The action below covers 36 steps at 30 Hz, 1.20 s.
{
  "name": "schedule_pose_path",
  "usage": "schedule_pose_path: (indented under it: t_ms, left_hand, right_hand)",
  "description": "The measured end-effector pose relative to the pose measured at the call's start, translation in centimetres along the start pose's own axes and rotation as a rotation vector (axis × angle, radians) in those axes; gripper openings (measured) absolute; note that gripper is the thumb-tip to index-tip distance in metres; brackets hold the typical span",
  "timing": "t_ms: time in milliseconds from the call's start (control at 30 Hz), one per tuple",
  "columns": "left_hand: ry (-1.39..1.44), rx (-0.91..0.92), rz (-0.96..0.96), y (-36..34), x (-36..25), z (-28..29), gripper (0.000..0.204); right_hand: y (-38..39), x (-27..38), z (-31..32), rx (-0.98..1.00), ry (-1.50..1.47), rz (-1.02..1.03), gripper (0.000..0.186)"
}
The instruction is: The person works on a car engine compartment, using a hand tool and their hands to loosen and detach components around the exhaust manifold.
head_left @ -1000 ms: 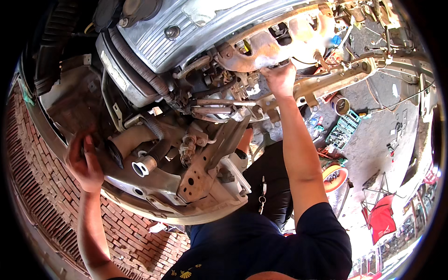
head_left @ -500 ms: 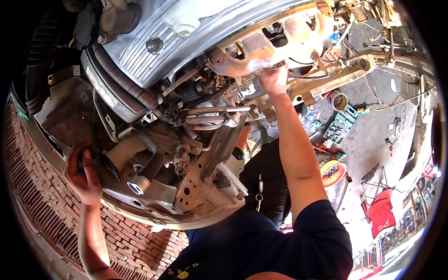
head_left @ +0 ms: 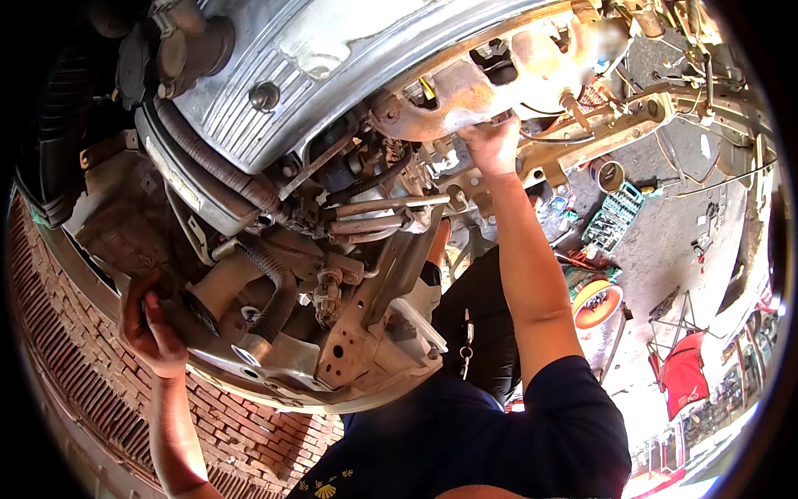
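Rusty exhaust manifold [head_left: 474,98] and my right grip [head_left: 494,148], seen from above: the manifold lies just beyond the grip, its long axis slanting from near left to far right along the flank of the silver engine cover [head_left: 316,58], so that my right forearm meets it crosswise rather than end-on. The grip stands at about mid-length, against the lower edge of the casting; my fingers curl beneath that edge and their tips are hidden, so I cannot tell whether they are clenched, or grasping the manifold or some smaller part under it. To the near side of the casting runs the tan frame rail [head_left: 611,133], passing behind my wrist. My right hand is much the nearer of the two; my left grip [head_left: 152,333] lies well apart, at the edge of the car body [head_left: 83,279], fingers loosely bent, thumb clear of them, nothing visible held. Between the two hands lie the ribbed hose [head_left: 278,303] and the brown bracket [head_left: 337,353] with round holes
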<state>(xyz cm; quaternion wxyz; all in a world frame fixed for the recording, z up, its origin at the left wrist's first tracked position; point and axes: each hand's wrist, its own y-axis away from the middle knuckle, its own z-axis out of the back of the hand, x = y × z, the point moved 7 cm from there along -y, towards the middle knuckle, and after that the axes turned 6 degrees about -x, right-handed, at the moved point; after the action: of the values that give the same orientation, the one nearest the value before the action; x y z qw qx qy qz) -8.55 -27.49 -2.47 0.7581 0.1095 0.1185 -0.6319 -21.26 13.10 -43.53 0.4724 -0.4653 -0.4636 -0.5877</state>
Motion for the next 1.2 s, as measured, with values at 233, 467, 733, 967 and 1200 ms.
schedule_pose_path:
  t_ms: [233, 467, 733, 967, 1200]
  left_hand:
    - [-0.041, -0.1, -0.143, -1.3, -2.9, -1.1, 0.033]
    - [-0.062, -0.088, -0.104, -1.0, -2.6, -1.0, 0.032]
    - [-0.121, -0.071, -0.128, -1.5, -3.2, -1.2, 0.031]
    - [-0.112, -0.071, -0.099, -1.5, -3.1, -1.1, 0.032]
    - [-0.156, -0.037, -0.085, -1.7, -3.4, -1.6, 0.03]
  right_hand:
    - [2.3, 2.5, 0.6, -0.276, -0.234, 0.039, 0.079]
    - [2.1, -0.1, -0.3, -0.288, -0.3, -0.2, 0.071]
    - [0.7, 1.2, 0.9, -0.242, -0.086, 0.074, 0.065]
    - [0.5, 0.1, 0.6, 0.028, 0.331, -0.248, 0.071]
    - [0.1, 0.4, 0.7, 0.074, 0.578, -0.124, 0.07]
